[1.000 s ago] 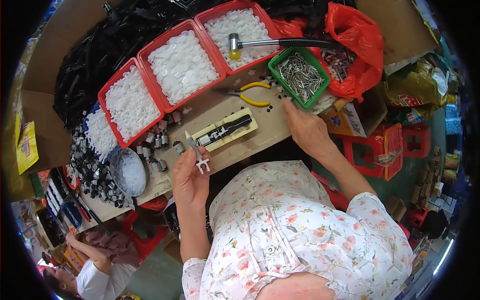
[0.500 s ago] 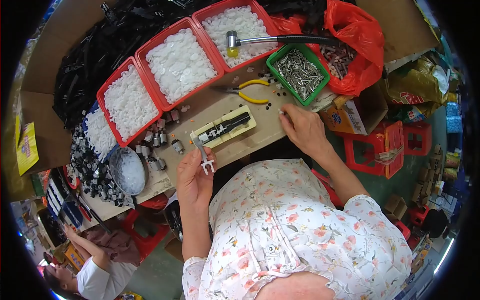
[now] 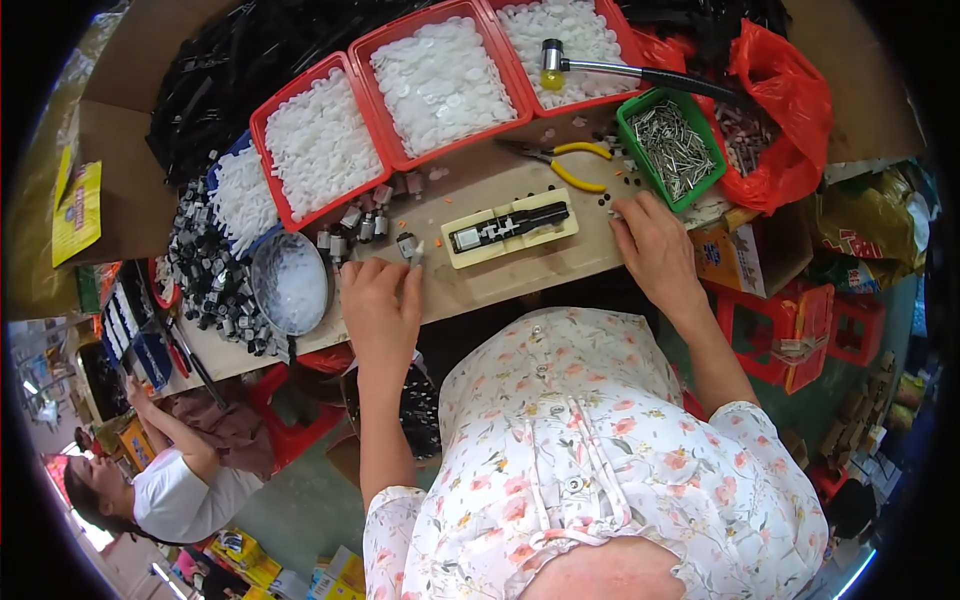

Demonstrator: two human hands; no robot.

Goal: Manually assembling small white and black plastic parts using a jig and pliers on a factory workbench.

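Note:
A cream fixture lies on the bench and cradles a black elongated housing with white gear parts and a silvery block at its left end. To the left of it my left hand rests at the bench edge, fingers bent and thumb apart. A small silver motor stands just beyond its thumb, beside a little white piece. My right hand is right of the fixture, below the green tray. Its thumb and index finger are drawn together; what is between them is too small to name.
Red trays of white plastic parts line the back. A hammer lies across the right one, with yellow-handled pliers below. Motors are heaped at left by a metal bowl. A co-worker sits at lower left.
My left hand has turned over and moved forward to the loose motors; the white part it held no longer shows clearly. The whole view has shifted, with the bench appearing further right.

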